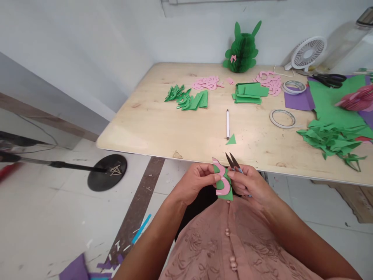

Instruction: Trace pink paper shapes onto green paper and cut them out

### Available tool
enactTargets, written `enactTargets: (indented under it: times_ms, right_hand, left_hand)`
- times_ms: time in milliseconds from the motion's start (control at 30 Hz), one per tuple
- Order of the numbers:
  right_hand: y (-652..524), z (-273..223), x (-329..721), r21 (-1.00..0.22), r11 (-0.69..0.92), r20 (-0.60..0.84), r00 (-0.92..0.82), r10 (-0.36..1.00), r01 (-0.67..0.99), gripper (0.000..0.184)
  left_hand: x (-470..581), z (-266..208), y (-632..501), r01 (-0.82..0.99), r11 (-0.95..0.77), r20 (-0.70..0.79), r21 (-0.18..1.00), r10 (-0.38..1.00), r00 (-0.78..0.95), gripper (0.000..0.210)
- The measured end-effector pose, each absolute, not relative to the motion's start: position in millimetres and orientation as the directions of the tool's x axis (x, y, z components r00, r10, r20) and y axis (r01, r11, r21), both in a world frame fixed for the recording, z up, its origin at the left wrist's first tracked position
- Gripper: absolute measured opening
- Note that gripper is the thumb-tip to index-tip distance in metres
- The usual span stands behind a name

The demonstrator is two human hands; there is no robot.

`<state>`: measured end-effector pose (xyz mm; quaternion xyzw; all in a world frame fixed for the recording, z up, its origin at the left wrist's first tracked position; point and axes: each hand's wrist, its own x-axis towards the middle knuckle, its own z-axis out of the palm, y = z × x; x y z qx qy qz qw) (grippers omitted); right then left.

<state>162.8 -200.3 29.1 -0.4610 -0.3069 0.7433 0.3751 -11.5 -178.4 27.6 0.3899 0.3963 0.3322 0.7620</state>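
In front of my lap, my left hand (196, 179) pinches a curvy pink paper cutout (224, 188) against a small piece of green paper (229, 195). The pink shape lies on top, and green shows around its edges. Scissors (232, 160) with dark blades rest in my right hand (252, 181), blades pointing up and slightly apart, beside the paper. My right thumb touches the paper's right edge. Just beyond, on the table, lie a white pen (227, 124) and a green paper scrap (232, 139).
The wooden table (145, 128) carries green cutouts (186, 99), pink cutouts (206, 83), stacked green strips (250, 92), tape rolls (282, 118) and green scraps (328, 138). Behind stand a green paper rabbit (241, 50) and a white fan (308, 53). A black stand base (107, 181) is on the floor.
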Motion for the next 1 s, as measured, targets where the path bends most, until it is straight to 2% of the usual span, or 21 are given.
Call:
enactTargets:
  times_ms: [100,233,400,533,733,1000]
  right_hand:
    - [-199,34,168,-0.884,-0.435,-0.378,-0.284,0.881,-0.172,0.029]
    - [-194,42,185,-0.961,-0.273,-0.273,-0.321,0.907,0.043,0.039]
    - [-183,53,210,-0.924,-0.143,-0.316,-0.497,0.808,0.355,0.036]
    - [-174,61,219,-0.860,-0.045,-0.384,-0.588,0.712,0.508,0.032]
    - [-163,69,218,-0.824,0.058,-0.397,-0.646,0.652,0.564,0.029]
    - [-158,71,214,-0.786,0.166,-0.412,-0.704,0.578,0.596,0.033]
  left_hand:
    - [-14,33,-174,-0.135,0.490,-0.372,0.861,0.787,0.492,0.028]
    - [-22,44,-165,-0.051,0.502,-0.388,0.864,0.725,0.569,0.024]
    - [-33,54,-150,0.128,0.452,-0.415,0.883,0.623,0.663,0.019]
    - [-36,57,-140,0.228,0.416,-0.439,0.881,0.534,0.723,0.020]
    - [-30,59,-130,0.304,0.360,-0.447,0.882,0.436,0.781,0.010]
    - [-22,62,-125,0.363,0.341,-0.482,0.867,0.387,0.787,0.011]
